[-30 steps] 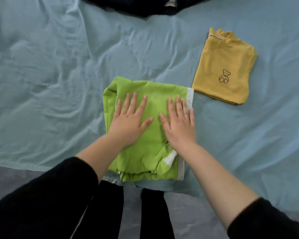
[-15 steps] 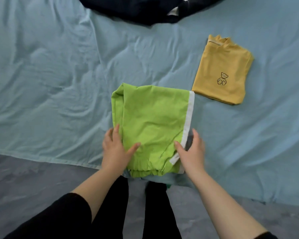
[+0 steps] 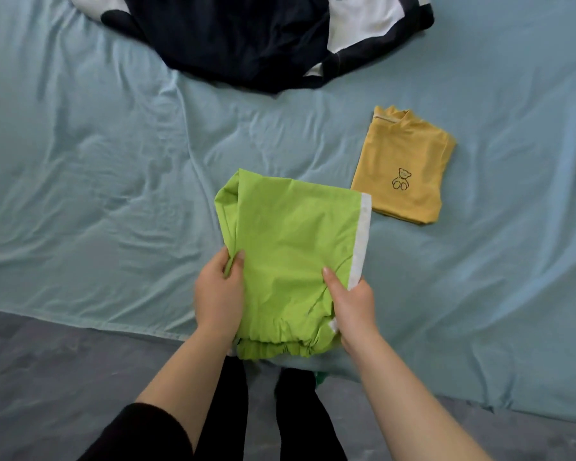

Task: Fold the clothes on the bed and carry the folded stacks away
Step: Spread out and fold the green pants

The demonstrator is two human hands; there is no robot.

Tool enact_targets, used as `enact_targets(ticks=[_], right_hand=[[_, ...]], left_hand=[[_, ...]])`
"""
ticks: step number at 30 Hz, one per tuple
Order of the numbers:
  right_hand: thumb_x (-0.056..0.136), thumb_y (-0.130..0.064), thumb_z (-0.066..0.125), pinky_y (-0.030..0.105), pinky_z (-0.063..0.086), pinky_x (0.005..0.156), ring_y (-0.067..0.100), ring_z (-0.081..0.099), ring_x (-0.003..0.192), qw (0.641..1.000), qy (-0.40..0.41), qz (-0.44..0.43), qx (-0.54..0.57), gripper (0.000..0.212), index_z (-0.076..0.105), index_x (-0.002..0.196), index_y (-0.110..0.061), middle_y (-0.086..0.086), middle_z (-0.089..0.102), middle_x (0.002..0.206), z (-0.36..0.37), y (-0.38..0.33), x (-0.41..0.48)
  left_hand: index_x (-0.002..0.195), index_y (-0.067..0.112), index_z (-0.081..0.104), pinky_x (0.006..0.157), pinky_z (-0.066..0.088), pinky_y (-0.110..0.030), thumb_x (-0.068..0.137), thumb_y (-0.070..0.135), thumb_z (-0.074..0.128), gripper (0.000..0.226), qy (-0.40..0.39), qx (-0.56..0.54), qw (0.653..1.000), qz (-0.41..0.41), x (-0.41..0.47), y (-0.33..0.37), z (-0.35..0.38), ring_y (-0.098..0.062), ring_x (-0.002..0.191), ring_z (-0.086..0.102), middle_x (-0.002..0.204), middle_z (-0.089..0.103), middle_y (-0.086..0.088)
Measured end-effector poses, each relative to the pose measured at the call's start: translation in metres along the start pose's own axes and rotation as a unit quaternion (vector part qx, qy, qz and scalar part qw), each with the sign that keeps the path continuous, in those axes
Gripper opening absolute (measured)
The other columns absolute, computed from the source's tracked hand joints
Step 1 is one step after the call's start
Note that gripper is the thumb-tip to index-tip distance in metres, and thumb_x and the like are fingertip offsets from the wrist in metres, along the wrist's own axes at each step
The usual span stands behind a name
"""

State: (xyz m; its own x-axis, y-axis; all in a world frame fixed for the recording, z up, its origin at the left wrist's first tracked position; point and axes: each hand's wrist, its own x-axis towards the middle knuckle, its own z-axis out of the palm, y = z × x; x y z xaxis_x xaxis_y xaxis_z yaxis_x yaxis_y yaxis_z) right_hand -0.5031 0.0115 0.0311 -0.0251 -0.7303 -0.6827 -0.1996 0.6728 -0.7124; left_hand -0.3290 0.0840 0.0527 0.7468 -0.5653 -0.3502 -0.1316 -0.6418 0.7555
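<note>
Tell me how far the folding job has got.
Done: the yellow shirt lies folded on the bed. In hand: the left hand and right hand grip the folded green garment by its sides. Left: the navy-and-white garment at the far side lies unfolded, and no stack is carried away yet.

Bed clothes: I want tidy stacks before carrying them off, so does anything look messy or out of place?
The navy-and-white garment at the far side of the bed lies crumpled, unfolded. The yellow shirt is neatly folded; the green garment, gripped by left hand and right hand, is folded too.
</note>
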Motion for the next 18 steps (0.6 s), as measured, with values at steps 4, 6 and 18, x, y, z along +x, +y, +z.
enact_targets(ticks=[4, 6, 18], right_hand=[[0.085, -0.026, 0.072, 0.019, 0.051, 0.048, 0.007, 0.068, 0.066, 0.998, 0.052, -0.017, 0.025, 0.010, 0.066, 0.083, -0.018, -0.007, 0.072, 0.080, -0.036, -0.033, 0.015], [0.085, -0.026, 0.071, 0.024, 0.054, 0.055, 0.011, 0.068, 0.071, 0.997, 0.074, -0.028, 0.023, 0.010, 0.066, 0.086, -0.018, -0.003, 0.072, 0.083, -0.057, -0.052, 0.036], [0.087, -0.029, 0.069, 0.013, 0.053, 0.064, 0.029, 0.057, 0.110, 0.984, 0.133, -0.020, -0.116, 0.055, 0.043, 0.132, -0.010, 0.014, 0.054, 0.130, -0.119, -0.117, 0.196]], left_hand=[[0.115, 0.022, 0.068, 0.081, 0.049, -0.030, 0.097, 0.035, 0.054, 0.026, -0.032, -0.023, 0.999, 0.020, 0.005, 0.045, 0.037, -0.009, 0.097, 0.063, 0.104, 0.070, 0.013], [0.115, 0.017, 0.068, 0.081, 0.047, -0.029, 0.097, 0.032, 0.054, 0.027, -0.066, -0.032, 0.996, 0.040, 0.017, 0.068, 0.067, -0.013, 0.099, 0.064, 0.104, 0.070, 0.010], [0.150, 0.021, 0.024, 0.101, 0.039, -0.038, 0.096, 0.025, 0.054, 0.062, -0.220, 0.120, 0.965, 0.080, 0.117, 0.144, 0.224, -0.032, 0.128, 0.047, 0.142, 0.047, -0.009]])
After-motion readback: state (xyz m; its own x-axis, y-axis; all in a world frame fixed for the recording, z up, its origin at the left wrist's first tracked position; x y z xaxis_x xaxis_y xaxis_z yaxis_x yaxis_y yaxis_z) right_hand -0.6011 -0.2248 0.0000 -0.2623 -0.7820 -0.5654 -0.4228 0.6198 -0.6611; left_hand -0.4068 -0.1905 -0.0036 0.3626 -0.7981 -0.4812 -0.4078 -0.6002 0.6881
